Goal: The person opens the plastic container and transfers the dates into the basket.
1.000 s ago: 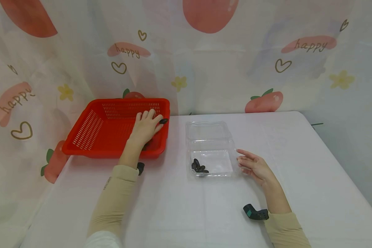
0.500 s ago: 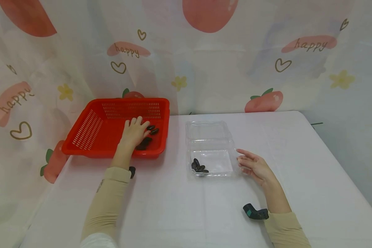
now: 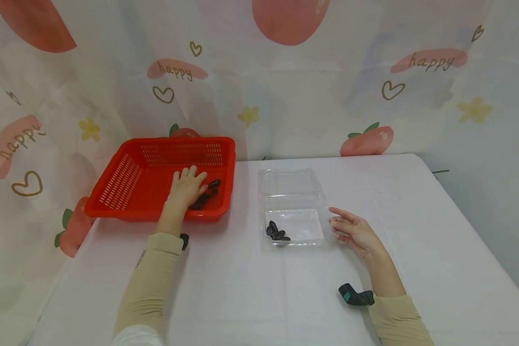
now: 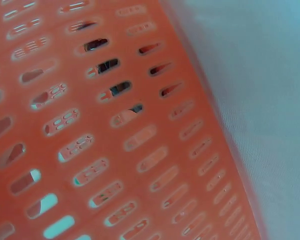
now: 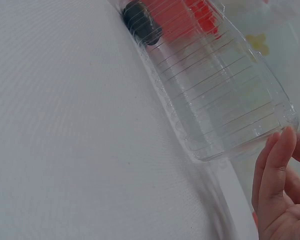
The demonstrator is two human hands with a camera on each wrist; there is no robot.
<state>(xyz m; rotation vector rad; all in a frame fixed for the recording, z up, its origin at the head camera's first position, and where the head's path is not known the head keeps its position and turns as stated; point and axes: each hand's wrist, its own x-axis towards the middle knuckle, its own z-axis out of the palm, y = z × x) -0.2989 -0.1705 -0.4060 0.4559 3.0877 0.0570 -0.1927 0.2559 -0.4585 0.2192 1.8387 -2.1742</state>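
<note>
In the head view my left hand [image 3: 186, 188] reaches into the red basket [image 3: 131, 211], fingers spread. Its thumb and index finger are beside a dark, glossy oval piece [image 3: 215, 183]; whether they touch it is unclear. More dark pieces [image 3: 200, 201] lie below the thumb, partly hidden by the hand. At centre stands a clear hinged box [image 3: 302, 223], lid laid back, with several dark oval pieces [image 3: 278, 235] in its near left corner. My right hand [image 3: 355, 234] has its fingertips against the box's right rim. The right wrist view shows these fingers [image 5: 279, 167] at the box corner.
Both sit on a white-covered table [image 3: 251, 293], with a printed curtain [image 3: 311, 110] behind it. Black wrist devices [image 3: 356, 295] are worn on both arms. The left wrist view is mostly the basket's slotted wall [image 4: 140, 165].
My left hand has drawn left and down from the basket's right wall, where a dark piece was at its fingertips. The pieces beside its thumb have shifted slightly. My right hand stays put.
</note>
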